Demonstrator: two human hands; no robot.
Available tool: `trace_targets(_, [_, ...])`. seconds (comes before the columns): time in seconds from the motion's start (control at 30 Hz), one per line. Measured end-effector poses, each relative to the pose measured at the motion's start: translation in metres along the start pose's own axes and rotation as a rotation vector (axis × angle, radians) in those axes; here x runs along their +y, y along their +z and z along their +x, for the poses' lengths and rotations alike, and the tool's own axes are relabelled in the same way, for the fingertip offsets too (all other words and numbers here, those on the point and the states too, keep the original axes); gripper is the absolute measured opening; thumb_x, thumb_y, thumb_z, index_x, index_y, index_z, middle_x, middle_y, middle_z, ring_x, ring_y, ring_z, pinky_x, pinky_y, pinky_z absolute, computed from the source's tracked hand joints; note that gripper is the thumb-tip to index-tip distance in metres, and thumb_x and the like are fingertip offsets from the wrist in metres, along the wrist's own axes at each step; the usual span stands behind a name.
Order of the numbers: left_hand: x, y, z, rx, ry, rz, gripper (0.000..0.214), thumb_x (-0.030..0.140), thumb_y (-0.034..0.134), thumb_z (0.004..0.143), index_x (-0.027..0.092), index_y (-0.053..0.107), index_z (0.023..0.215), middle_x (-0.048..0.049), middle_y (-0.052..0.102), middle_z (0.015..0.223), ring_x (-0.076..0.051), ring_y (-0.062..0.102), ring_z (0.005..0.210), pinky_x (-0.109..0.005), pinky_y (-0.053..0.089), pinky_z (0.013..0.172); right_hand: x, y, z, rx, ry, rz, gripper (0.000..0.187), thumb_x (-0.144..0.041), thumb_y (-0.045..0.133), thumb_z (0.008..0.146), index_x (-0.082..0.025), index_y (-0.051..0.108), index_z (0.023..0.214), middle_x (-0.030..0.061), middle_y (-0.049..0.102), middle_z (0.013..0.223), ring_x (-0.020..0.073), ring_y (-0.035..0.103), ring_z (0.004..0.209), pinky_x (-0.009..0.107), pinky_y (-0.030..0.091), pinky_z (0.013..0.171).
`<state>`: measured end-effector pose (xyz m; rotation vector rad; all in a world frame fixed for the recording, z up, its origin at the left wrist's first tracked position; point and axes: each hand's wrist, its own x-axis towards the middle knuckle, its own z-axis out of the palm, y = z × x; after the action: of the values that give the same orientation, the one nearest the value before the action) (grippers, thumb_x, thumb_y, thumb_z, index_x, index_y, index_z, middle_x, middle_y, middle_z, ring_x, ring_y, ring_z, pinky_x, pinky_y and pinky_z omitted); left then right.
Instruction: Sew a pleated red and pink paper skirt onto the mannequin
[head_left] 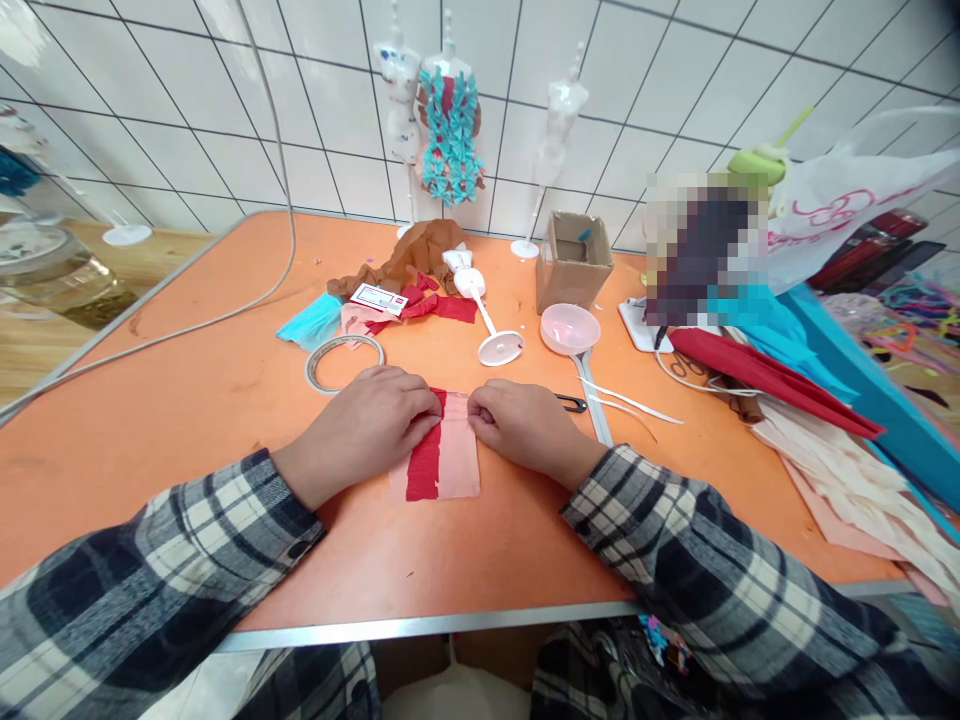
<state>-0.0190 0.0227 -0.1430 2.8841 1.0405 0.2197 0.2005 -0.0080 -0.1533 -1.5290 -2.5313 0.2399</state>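
Observation:
A small piece of red and pink crepe paper lies flat on the orange table in front of me. My left hand rests on its left upper part, fingers curled and pinching the top edge. My right hand pinches the same top edge from the right, fingers closed. The two hands almost touch above the paper.
A tape roll, red paper scraps, brown fabric, a fallen white stand, a pink bowl, a cardboard box, and mini mannequins stand behind. Stacked crepe sheets lie right. A cable crosses left.

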Motion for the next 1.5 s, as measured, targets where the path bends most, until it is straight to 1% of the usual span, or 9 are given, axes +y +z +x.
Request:
trace_targets(0.3, [-0.002,0.008,0.000,0.007,-0.025,0.044,0.026,0.022,0.041,0.098,0.021,0.065,0.089,-0.0033,0.069,0.090,-0.022,0.062,0.086,-0.053,0.028,0.107,0.000,-0.012,0.018,-0.200,0.156,0.082,0.024,-0.022,0.045,0.092,-0.019,0.069,0.091,0.0071,0.074,0.098,0.0194,0.065,0.084,0.026,0.037,0.063])
trace_targets(0.47, [-0.004,0.008,-0.001,0.010,-0.026,0.074,0.026,0.024,0.040,0.098,0.021,0.065,0.089,-0.0035,0.068,0.085,-0.022,0.061,0.081,-0.050,0.031,0.104,-0.005,-0.019,0.032,-0.327,0.204,0.019,0.024,-0.021,0.047,0.089,-0.016,0.071,0.090,0.0117,0.075,0.095,0.0220,0.066,0.079,0.027,0.036,0.058])
trace_targets(0.7, [-0.005,0.002,0.000,0.010,-0.029,0.121,0.025,0.027,0.043,0.099,0.021,0.066,0.089,-0.0041,0.067,0.084,-0.024,0.060,0.083,-0.048,0.033,0.099,-0.007,-0.021,0.036,-0.337,0.255,0.062,0.022,-0.020,0.052,0.082,-0.016,0.073,0.087,0.0106,0.076,0.088,0.0193,0.065,0.071,0.026,0.038,0.054])
trace_targets(0.87, [-0.002,-0.002,-0.001,0.012,0.083,0.154,0.029,0.019,0.043,0.098,0.025,0.068,0.111,-0.0071,0.067,0.096,-0.025,0.057,0.092,-0.043,0.037,0.093,-0.007,-0.026,0.046,-0.393,0.235,0.052,0.019,-0.023,0.057,0.080,-0.015,0.074,0.082,0.0113,0.075,0.080,0.0205,0.066,0.068,0.028,0.043,0.057])
trace_targets(1.07, [-0.001,-0.001,-0.001,-0.019,0.177,0.224,0.041,0.010,0.047,0.094,0.035,0.069,0.119,-0.0057,0.065,0.096,-0.026,0.055,0.098,-0.051,0.029,0.106,0.005,-0.028,0.051,-0.512,0.399,0.355,0.012,-0.021,0.060,0.082,-0.014,0.069,0.084,0.0066,0.068,0.057,0.0191,0.065,0.053,0.027,0.048,0.053])
trace_targets(1.17, [-0.002,-0.002,-0.002,-0.042,0.164,0.229,0.042,0.011,0.048,0.094,0.036,0.068,0.121,-0.0057,0.065,0.103,-0.026,0.054,0.101,-0.053,0.028,0.107,0.016,-0.024,0.039,-0.463,0.415,0.573,0.014,-0.026,0.057,0.088,-0.015,0.066,0.086,0.0026,0.065,0.054,0.0157,0.064,0.050,0.024,0.047,0.051])
trace_targets(1.23, [-0.003,-0.002,-0.003,-0.039,0.155,0.207,0.042,0.012,0.048,0.095,0.036,0.068,0.122,-0.0058,0.065,0.106,-0.026,0.054,0.102,-0.053,0.029,0.107,0.021,-0.020,0.026,-0.332,0.330,0.577,0.018,-0.028,0.054,0.092,-0.015,0.067,0.090,0.0009,0.066,0.058,0.0135,0.063,0.052,0.022,0.046,0.055])
trace_targets(1.37, [-0.004,0.000,-0.004,-0.037,0.147,0.141,0.042,0.012,0.045,0.097,0.034,0.067,0.125,-0.0062,0.065,0.104,-0.025,0.055,0.101,-0.051,0.031,0.107,0.020,-0.012,0.000,0.062,0.016,0.298,0.030,-0.018,0.049,0.091,-0.021,0.071,0.112,0.0031,0.074,0.089,0.0146,0.065,0.077,0.025,0.043,0.070])
trace_targets(1.5, [-0.006,0.001,-0.005,-0.025,0.152,0.098,0.044,0.011,0.045,0.096,0.035,0.065,0.128,-0.0067,0.065,0.107,-0.025,0.055,0.103,-0.052,0.030,0.109,0.015,-0.007,-0.009,0.077,-0.141,0.050,0.036,-0.019,0.047,0.091,-0.027,0.074,0.115,0.0032,0.073,0.088,0.0162,0.062,0.079,0.027,0.033,0.062])
